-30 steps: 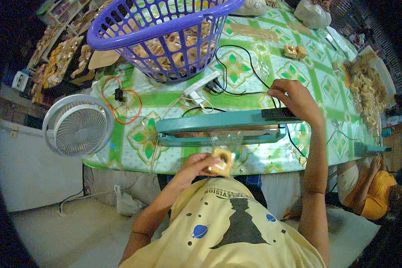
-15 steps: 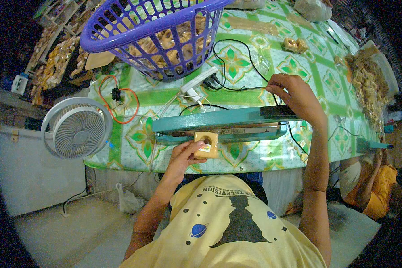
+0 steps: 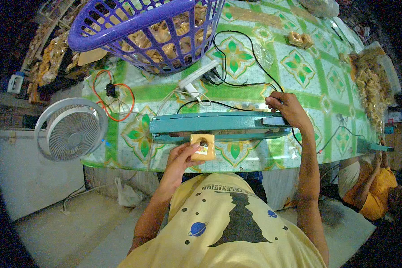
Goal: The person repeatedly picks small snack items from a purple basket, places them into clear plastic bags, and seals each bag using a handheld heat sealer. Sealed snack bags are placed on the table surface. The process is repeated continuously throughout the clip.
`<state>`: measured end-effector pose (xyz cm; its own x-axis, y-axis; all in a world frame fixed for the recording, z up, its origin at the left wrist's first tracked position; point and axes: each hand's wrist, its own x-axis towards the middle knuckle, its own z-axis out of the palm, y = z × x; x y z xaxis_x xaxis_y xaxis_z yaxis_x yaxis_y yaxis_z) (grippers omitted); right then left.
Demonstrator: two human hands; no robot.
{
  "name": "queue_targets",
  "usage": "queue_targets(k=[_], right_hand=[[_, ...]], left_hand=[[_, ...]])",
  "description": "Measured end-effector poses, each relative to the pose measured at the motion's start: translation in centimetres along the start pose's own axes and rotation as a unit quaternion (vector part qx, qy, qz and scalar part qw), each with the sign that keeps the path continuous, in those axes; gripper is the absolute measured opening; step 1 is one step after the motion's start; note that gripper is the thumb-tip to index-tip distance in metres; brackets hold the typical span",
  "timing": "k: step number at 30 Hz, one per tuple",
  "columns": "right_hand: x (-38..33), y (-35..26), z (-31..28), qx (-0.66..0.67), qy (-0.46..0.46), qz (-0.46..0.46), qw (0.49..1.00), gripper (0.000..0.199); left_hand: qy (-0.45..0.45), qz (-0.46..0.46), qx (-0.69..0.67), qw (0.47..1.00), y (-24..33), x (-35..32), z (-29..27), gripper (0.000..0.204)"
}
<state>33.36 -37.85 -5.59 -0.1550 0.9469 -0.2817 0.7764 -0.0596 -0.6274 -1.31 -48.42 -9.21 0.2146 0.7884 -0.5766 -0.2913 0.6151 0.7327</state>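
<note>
My left hand (image 3: 178,161) grips a small, square, tan-yellow block (image 3: 203,149) with a dark round hole and a pale label; it looks wrapped in clear film. The block is at the front edge of a long teal bar sealer (image 3: 201,124), towards its left end. The sealer's upper arm lies down close over its base. My right hand (image 3: 290,109) is at the black handle (image 3: 274,121) on the sealer's right end, its heel seeming to rest on it. Its fingers are curled in above the handle, with nothing visible in them.
A purple basket (image 3: 165,44) of wrapped pieces stands at the back left. A white fan (image 3: 73,136), a power strip (image 3: 198,73) and loose cables share the table. Two blocks (image 3: 300,39) lie far right. Another person in orange (image 3: 375,192) is at right by a second teal sealer (image 3: 373,146).
The sealer's upper arm has come down, closing the gap over its base. My right hand has lowered with its handle. My left hand still holds the block at the sealer's edge.
</note>
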Motion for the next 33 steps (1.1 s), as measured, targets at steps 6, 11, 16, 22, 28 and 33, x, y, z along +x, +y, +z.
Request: queue_targets(k=[6, 11, 16, 22, 28, 33], right_hand=[[-0.4, -0.3, 0.3, 0.022, 0.055, -0.009, 0.998, 0.034], [-0.6, -1.1, 0.0, -0.002, 0.048, 0.014, 0.999, 0.031], [-0.6, -1.3, 0.0, 0.003, 0.057, 0.018, 0.998, 0.030], [-0.6, -1.1, 0.1, 0.000, 0.059, 0.014, 0.998, 0.030], [-0.6, -0.8, 0.5, 0.040, 0.084, 0.004, 0.996, 0.027], [-0.5, -0.7, 0.6, 0.041, 0.088, 0.000, 0.995, 0.026]], left_hand=[[0.010, -0.020, -0.007, 1.000, 0.3, -0.2, 0.2, 0.036], [0.007, -0.024, -0.003, 1.000, 0.3, -0.3, 0.1, 0.035], [0.015, -0.037, 0.010, 0.999, 0.6, -0.3, 0.0, 0.034], [0.012, -0.033, -0.006, 0.999, 0.7, -0.5, 0.3, 0.034], [0.024, -0.038, -0.002, 0.999, 0.6, -0.4, 0.2, 0.034], [0.006, -0.028, -0.007, 1.000, 0.5, -0.4, 0.0, 0.036]])
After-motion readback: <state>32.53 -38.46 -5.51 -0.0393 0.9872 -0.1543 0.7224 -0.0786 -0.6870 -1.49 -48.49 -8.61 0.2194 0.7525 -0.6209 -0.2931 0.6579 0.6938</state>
